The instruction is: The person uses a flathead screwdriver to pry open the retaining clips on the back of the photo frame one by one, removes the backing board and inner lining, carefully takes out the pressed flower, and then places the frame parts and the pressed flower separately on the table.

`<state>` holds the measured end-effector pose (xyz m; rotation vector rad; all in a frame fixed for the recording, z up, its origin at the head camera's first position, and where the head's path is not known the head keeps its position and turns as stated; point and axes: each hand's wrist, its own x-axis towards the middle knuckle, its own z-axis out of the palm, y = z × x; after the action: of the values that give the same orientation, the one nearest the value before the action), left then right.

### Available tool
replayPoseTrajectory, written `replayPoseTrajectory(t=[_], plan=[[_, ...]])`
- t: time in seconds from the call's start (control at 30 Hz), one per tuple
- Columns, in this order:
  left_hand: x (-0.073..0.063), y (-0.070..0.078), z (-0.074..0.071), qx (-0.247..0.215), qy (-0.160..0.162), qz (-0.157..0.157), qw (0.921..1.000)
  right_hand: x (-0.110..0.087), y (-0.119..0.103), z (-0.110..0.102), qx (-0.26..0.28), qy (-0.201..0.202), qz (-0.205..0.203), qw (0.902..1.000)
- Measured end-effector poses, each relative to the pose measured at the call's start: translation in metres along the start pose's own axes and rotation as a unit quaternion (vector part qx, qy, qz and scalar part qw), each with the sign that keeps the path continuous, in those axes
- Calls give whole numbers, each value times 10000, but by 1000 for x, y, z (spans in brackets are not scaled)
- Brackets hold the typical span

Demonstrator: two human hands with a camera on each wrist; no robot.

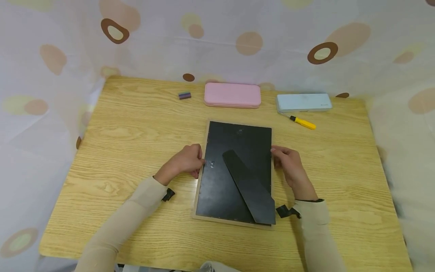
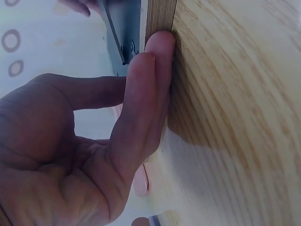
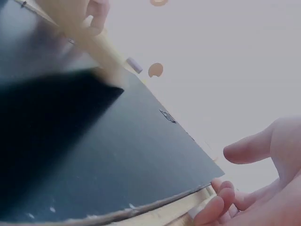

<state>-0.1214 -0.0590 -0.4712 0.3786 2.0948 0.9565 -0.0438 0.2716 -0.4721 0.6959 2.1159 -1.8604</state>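
A picture frame [image 1: 224,181] lies face down on the wooden table, its black backing board and slanting stand leg [image 1: 249,189] facing up. At its left edge, my left hand [image 1: 186,160] grips the light wooden rim. The left wrist view shows fingers [image 2: 141,89] against the wooden side, with the thumb behind them near the top edge. On the opposite edge, my right hand [image 1: 289,164] holds the rim with bent fingers [image 3: 214,207]; its thumb stands off the backing in the right wrist view. A small metal clip [image 1: 212,164] sits near the backing's left edge.
Along the table's back edge are a small striped block [image 1: 185,95], a pink case [image 1: 232,95] and a pale blue case [image 1: 303,102]. A screwdriver [image 1: 303,122] with a yellow handle lies in front of the blue case. A patterned curtain [image 1: 217,41] surrounds the table.
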Motion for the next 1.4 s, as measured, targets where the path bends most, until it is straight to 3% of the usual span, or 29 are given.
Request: replayPoseTrajectory(t=[0.23,0.63,0.9,1.17,1.3,1.4], plan=[[1,0,0,63,29,-51,10000,3,0,-6,571,-341,34,9978],[1,1,1,-42,36,-76,10000,1,3,-9,754,-429,-38,9962],[0,-1,0,-288,-7,-125,9995,-6,7,-9,1917,-535,-351,9794],[1,-3,-2,-471,-151,-142,9987,-29,29,3,1548,-1655,-748,9711],[0,-3,-2,-488,-82,-127,9987,-37,34,7,1564,-1570,-952,9705],[-2,-7,1,-298,157,-15,9994,-40,37,9,1549,-1353,-1051,9730]])
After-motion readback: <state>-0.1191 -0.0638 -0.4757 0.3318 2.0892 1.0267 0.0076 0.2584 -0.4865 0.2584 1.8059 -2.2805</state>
